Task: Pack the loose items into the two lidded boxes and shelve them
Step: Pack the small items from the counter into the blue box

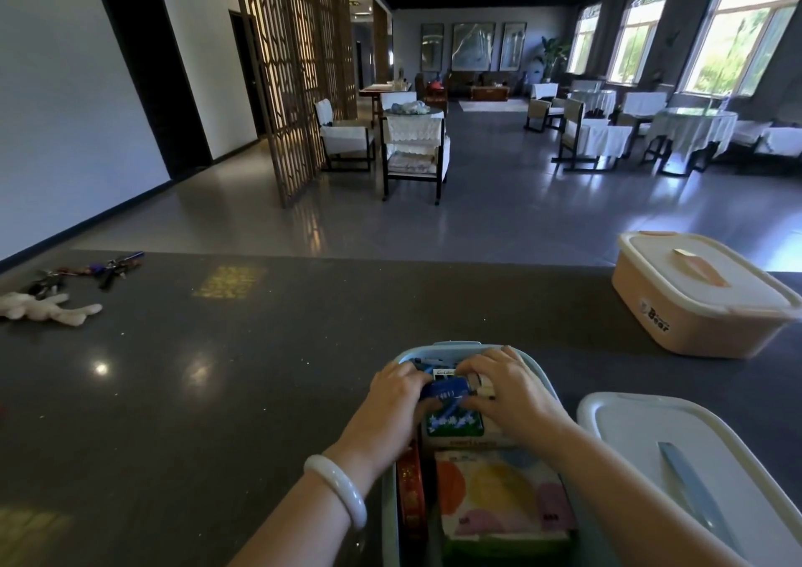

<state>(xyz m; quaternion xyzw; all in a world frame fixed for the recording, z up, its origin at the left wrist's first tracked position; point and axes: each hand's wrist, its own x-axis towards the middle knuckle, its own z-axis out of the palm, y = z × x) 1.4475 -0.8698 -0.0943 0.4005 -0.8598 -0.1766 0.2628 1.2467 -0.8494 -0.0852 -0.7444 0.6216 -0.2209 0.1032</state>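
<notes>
packing step: our left hand (397, 386) and right hand (505, 386) both pinch a small blue packet (445, 389) inside the open pale-blue plastic box (405, 356) at the counter's near edge. next we seat it, then fit the white lid (629, 427).

Open box (540, 375) sits front-centre on the bench (217, 371) — its lid (642, 436) just right, closed box (698, 293) far right, keys (87, 269) and plush toy (47, 310) far left.

Blue box (538, 375): near end ran off the bottom edge; far contents lay partly under both hands. Left hand (392, 397) and right hand (507, 391) covered most of a small blue packet (447, 388); its print was too small to read. White lid (677, 445) and pink box (694, 306) were cut by the right edge.
</notes>
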